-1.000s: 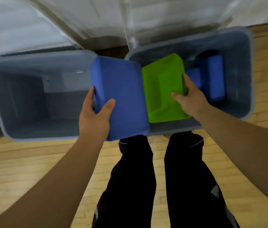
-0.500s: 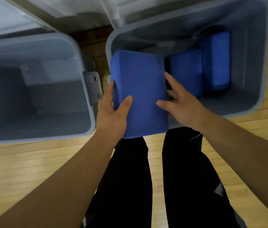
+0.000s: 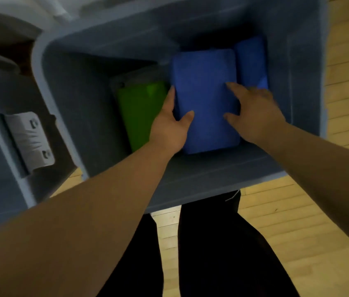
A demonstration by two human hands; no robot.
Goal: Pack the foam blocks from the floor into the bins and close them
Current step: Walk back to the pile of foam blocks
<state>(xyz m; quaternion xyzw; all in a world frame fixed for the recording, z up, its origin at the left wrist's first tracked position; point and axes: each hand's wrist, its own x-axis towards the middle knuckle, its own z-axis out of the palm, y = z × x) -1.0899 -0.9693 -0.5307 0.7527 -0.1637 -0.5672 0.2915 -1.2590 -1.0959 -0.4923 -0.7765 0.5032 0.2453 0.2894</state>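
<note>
A large blue foam block (image 3: 203,91) lies deep inside the grey bin (image 3: 212,179). My left hand (image 3: 169,127) grips its left edge, thumb on top and fingers down the side. My right hand (image 3: 255,112) rests on its right part, thumb and fingers spread over the top and right edge. A green foam block (image 3: 139,108) stands in the bin to the left, partly behind my left hand. Another blue block (image 3: 251,63) sits against the bin's right wall.
A second grey bin (image 3: 2,146) with a white latch plate (image 3: 30,140) stands at the left, touching the first. Wooden floor (image 3: 298,232) surrounds the bins. My dark trouser legs (image 3: 223,243) stand right against the bin's near wall.
Both hands have lowered the large blue block from above the rim down into the right bin. The green block now stands in the bin. The camera has moved closer over the bin.
</note>
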